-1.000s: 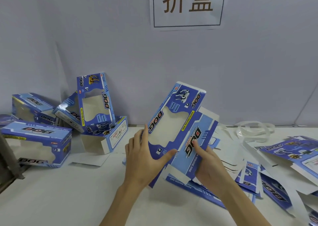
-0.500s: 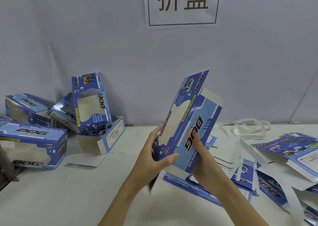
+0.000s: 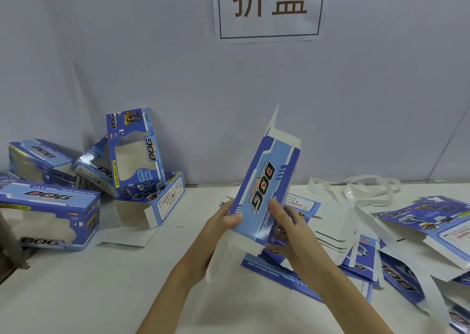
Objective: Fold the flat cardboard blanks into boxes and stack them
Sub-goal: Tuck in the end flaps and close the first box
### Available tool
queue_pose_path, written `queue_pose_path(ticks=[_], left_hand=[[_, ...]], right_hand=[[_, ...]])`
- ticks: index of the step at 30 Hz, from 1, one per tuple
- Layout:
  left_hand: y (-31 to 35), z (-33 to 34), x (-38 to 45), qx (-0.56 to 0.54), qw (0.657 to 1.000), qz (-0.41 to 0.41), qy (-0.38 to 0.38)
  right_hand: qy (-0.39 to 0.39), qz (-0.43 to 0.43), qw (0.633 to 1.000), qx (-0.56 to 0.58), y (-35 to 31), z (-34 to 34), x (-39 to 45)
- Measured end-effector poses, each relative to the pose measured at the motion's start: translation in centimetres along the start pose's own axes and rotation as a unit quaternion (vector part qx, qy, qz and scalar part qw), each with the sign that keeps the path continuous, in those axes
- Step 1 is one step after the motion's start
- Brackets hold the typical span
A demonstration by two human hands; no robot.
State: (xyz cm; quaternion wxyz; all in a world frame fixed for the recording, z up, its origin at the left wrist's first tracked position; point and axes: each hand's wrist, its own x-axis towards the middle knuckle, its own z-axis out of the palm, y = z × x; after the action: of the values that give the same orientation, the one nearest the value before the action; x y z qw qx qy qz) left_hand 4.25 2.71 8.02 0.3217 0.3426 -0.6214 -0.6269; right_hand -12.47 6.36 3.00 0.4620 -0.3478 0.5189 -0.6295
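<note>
A blue "DOG" box blank (image 3: 267,181) stands tilted above the table's middle, opened into a sleeve with white end flaps sticking up. My left hand (image 3: 223,221) grips its lower left edge, thumb on the front panel. My right hand (image 3: 287,224) holds the lower right side, fingers lying along the panel. Flat blanks (image 3: 361,255) lie spread on the table to the right. Several folded boxes (image 3: 50,206) are heaped at the left by the wall.
White table (image 3: 89,288) with a grey wall behind it and a paper sign (image 3: 269,8) up top. Loose white strapping (image 3: 366,186) lies at the back right. A dark object (image 3: 10,244) sits at the left edge.
The blank has turned so its windowed face has swung out of sight and the plain "DOG" side panel faces me. Both hands stayed at its lower end.
</note>
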Motion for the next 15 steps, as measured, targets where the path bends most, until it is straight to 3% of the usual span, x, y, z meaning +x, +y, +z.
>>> queue_pose_path(ticks=[2,3,5,7,8,9,12,15], left_hand=[[-2.0,-0.4,-0.3,0.101,0.989,0.078,0.071],[-3.0,-0.8,-0.1,0.198,0.963,0.121,0.134],[-4.5,-1.4,0.5,0.377,0.877,0.188,0.231],[-5.0,-1.6,1.1,0.459,0.813,0.256,0.25],[-5.1,-1.6,1.4,0.466,0.802,0.284,0.244],[-4.9,-1.7,1.4,0.446,0.812,0.299,0.228],[-3.8,-2.1,0.9,0.258,0.897,0.298,0.198],[-3.1,-3.1,1.1,0.154,0.945,0.229,0.175]], right_hand=[[-0.002,-0.014,1.0,-0.014,0.0,-0.2,-0.2],[-0.005,-0.027,0.999,-0.022,-0.1,-0.2,-0.2],[-0.018,-0.039,0.999,-0.014,-0.2,0.0,-0.4],[-0.007,-0.05,0.999,0.0,0.0,0.0,-0.3],[0.005,-0.057,0.998,0.005,0.0,-0.2,-0.2],[0.01,-0.06,0.998,0.016,0.0,-0.6,0.1],[-0.039,-0.029,0.996,0.073,-0.9,-2.6,0.6],[-0.09,0.012,0.993,0.079,-1.5,-4.2,0.8]])
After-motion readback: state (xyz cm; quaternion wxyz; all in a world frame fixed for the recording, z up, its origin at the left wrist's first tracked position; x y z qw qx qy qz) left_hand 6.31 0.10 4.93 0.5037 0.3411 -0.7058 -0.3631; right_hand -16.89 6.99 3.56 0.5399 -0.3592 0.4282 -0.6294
